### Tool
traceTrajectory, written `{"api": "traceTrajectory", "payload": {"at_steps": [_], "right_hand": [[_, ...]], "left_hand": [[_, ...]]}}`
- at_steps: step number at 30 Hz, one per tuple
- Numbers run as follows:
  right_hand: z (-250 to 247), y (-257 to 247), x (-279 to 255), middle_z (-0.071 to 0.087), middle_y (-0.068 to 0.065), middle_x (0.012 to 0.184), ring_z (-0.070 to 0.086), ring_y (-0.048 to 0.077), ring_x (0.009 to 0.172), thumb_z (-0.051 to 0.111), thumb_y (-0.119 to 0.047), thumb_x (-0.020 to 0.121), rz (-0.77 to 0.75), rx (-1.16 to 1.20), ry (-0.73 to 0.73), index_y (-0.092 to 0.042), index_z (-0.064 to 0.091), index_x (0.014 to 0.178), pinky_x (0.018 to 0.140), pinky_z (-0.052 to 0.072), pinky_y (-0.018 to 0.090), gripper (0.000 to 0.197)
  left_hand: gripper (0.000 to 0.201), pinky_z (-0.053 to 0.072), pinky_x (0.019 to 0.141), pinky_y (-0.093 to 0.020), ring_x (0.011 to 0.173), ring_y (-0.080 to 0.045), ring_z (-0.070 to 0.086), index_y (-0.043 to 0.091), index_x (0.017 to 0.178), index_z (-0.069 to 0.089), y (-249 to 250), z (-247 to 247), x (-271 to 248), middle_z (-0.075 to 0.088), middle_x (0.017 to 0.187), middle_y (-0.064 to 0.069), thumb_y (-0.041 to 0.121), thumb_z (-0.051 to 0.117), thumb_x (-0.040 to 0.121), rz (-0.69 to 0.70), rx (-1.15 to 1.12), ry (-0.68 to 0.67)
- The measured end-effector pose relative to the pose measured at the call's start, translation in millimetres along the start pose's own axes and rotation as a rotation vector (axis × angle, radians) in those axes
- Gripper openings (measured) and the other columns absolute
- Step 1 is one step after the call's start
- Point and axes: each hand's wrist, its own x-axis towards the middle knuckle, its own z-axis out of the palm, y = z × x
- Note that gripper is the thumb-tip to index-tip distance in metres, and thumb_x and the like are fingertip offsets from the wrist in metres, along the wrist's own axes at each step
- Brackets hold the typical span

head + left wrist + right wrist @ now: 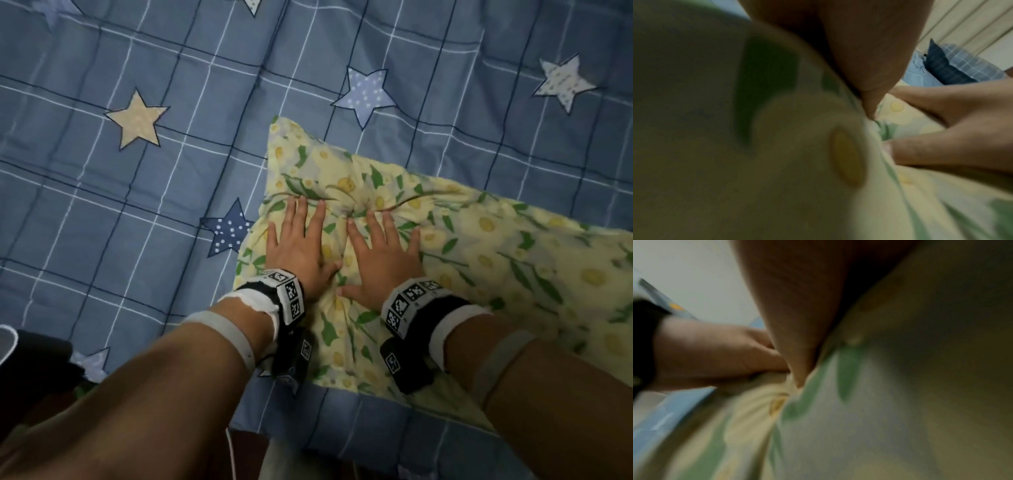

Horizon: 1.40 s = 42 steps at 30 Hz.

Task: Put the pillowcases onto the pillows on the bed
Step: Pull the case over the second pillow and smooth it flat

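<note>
Head view: flat hands (342, 253) dent puffy floral pillow (479, 246).

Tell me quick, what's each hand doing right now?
Left hand: open, fingers flat, pressing on the yellow floral-print pillow.
Right hand: open, fingers flat, pressing on the same pillow.

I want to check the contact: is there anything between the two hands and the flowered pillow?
Nothing visible. The left hand and the right hand both lie flat, fingers spread, directly on the pillow, side by side near its end on the blue bedcover.
</note>
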Motion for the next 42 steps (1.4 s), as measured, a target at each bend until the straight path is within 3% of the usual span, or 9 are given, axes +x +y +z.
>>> {"api": "traceTrajectory", "payload": {"at_steps": [5, 7, 11, 17, 26, 31, 35, 37, 42], "right_hand": [[-61, -14, -20, 0.033, 0.009, 0.143, 0.030, 0.032, 0.134, 0.050, -0.065, 0.075, -0.052, 0.076, 0.162, -0.025, 0.043, 0.136, 0.111, 0.021, 0.062, 0.073], [-72, -23, -7, 0.031, 0.008, 0.148, 0.030, 0.031, 0.137, 0.052, -0.048, 0.079, -0.162, 0.193, 0.307, -0.021, 0.037, 0.141, 0.113, 0.027, 0.053, 0.070], [-44, -44, 11, 0.009, -0.001, 0.164, 0.010, 0.023, 0.150, 0.039, -0.039, 0.093, -0.140, 0.172, 0.023, -0.023, 0.009, 0.156, 0.119, 0.017, 0.051, 0.071], [-14, -40, 35, -0.008, -0.005, 0.164, -0.003, 0.020, 0.151, 0.031, -0.046, 0.092, -0.156, 0.030, -0.042, -0.026, -0.003, 0.156, 0.121, 0.009, 0.052, 0.075], [-38, -50, 116, -0.008, 0.000, 0.164, -0.003, 0.027, 0.151, 0.034, -0.036, 0.097, -0.162, 0.043, -0.015, -0.021, 0.000, 0.156, 0.120, 0.015, 0.052, 0.070], [-35, -51, 54, -0.002, -0.002, 0.165, 0.001, 0.024, 0.151, 0.050, -0.022, 0.089, -0.142, 0.054, 0.052, -0.024, 0.001, 0.156, 0.120, 0.012, 0.051, 0.083], [-4, -54, -36, 0.024, 0.010, 0.158, 0.019, 0.029, 0.147, 0.056, -0.021, 0.082, -0.309, 0.202, 0.409, -0.017, 0.031, 0.149, 0.121, 0.016, 0.049, 0.072], [24, -54, -71, 0.028, 0.011, 0.157, 0.023, 0.029, 0.146, 0.060, -0.022, 0.077, -0.343, 0.188, 0.393, -0.018, 0.038, 0.146, 0.119, 0.019, 0.051, 0.073], [90, -53, -80, 0.019, 0.012, 0.162, 0.016, 0.028, 0.150, 0.059, -0.036, 0.081, -0.346, -0.086, 0.155, -0.019, 0.030, 0.152, 0.119, 0.011, 0.050, 0.078]], "left_hand": [[0.104, 0.014, 0.122, -0.051, 0.153, -0.021, -0.001, 0.030, 0.156, 0.004, -11, -15, -48, -0.002, 0.166, 0.001, 0.074, 0.054, 0.076, 0.036, -0.039, 0.082], [0.103, 0.020, 0.121, -0.046, 0.152, -0.025, 0.012, 0.024, 0.155, 0.014, -12, -23, -53, 0.011, 0.165, -0.005, 0.070, 0.059, 0.074, 0.051, -0.053, 0.174], [0.094, 0.018, 0.122, -0.042, 0.153, -0.018, 0.004, 0.025, 0.157, 0.005, -19, -9, -76, 0.002, 0.166, 0.002, 0.067, 0.049, 0.086, 0.100, -0.048, 0.103], [0.090, -0.002, 0.124, -0.040, 0.151, -0.013, -0.017, 0.025, 0.157, -0.011, -28, 26, -71, -0.017, 0.165, 0.005, 0.066, 0.037, 0.093, 0.061, -0.080, 0.002], [0.099, 0.002, 0.124, -0.044, 0.152, -0.020, -0.014, 0.021, 0.157, -0.009, -14, 19, 1, -0.018, 0.165, -0.003, 0.053, 0.055, 0.090, -0.078, -0.088, 0.000], [0.095, 0.008, 0.124, -0.042, 0.153, -0.015, -0.004, 0.027, 0.157, 0.003, -13, 16, -45, -0.004, 0.167, 0.004, 0.058, 0.058, 0.086, -0.053, -0.138, 0.118], [0.074, 0.034, 0.111, -0.044, 0.141, -0.025, 0.031, 0.029, 0.151, 0.025, -11, 13, -106, 0.030, 0.154, -0.003, 0.055, 0.053, 0.087, -0.106, -0.132, 0.232], [0.068, 0.042, 0.101, -0.044, 0.132, -0.027, 0.039, 0.029, 0.148, 0.027, -17, 19, -131, 0.037, 0.146, -0.004, 0.054, 0.050, 0.089, -0.132, -0.108, 0.228], [0.075, 0.024, 0.120, -0.044, 0.153, -0.019, 0.004, 0.019, 0.158, -0.001, -33, 53, -150, 0.000, 0.167, -0.003, 0.048, 0.032, 0.097, -0.117, -0.052, -0.041]]}}
